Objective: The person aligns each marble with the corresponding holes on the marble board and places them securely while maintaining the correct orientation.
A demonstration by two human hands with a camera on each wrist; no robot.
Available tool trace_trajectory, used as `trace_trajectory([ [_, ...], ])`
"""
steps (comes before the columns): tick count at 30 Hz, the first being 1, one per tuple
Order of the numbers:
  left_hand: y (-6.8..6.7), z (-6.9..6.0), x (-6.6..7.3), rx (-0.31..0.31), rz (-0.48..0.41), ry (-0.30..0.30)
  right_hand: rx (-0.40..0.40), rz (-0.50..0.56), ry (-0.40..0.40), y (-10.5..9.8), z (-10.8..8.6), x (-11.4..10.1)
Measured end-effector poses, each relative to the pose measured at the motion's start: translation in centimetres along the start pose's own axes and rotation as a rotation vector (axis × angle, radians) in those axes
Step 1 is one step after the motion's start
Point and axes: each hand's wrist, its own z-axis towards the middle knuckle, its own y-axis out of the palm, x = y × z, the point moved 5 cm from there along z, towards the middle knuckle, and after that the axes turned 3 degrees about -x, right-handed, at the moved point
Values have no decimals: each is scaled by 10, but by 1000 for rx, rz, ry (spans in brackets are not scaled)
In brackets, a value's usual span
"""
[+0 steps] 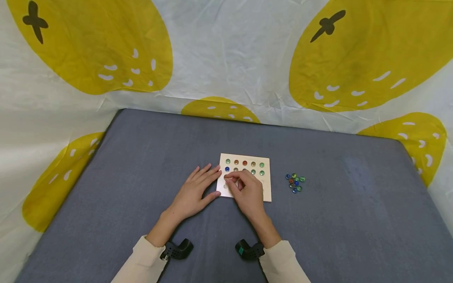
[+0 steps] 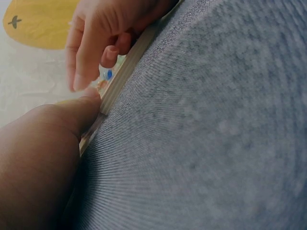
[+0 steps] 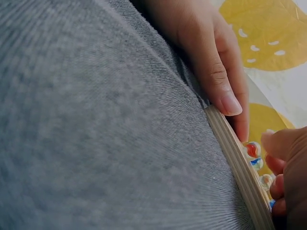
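Note:
A pale wooden board with rows of round hollows lies mid-table, its far rows filled with glass marbles. My right hand is over the board, thumb and forefinger pinching a reddish-orange marble at the left end of the third row. The right wrist view shows a red-swirled marble close to those fingertips. With fingers extended, my left hand rests at the board's left side, its thumb at the near left corner. Part of the near rows is hidden beneath my right hand.
A loose cluster of glass marbles in blue, green and red lies right of the board. The table has a grey cloth. Behind it hangs a white curtain with yellow fruit shapes. Both wrists wear black camera bands.

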Motion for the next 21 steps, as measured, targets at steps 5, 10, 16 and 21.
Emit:
trace_trajectory([
  [5, 1, 1, -1, -6, 3, -2, 18, 69, 13, -7, 3, -1],
  [10, 3, -1, -1, -15, 1, -7, -16, 76, 27, -21, 6, -3],
  [16, 2, -2, -1, -13, 7, -9, 19, 37, 21, -55, 8, -4],
  [21, -1, 0, 0, -18, 4, -7, 86, 12, 19, -89, 3, -11],
])
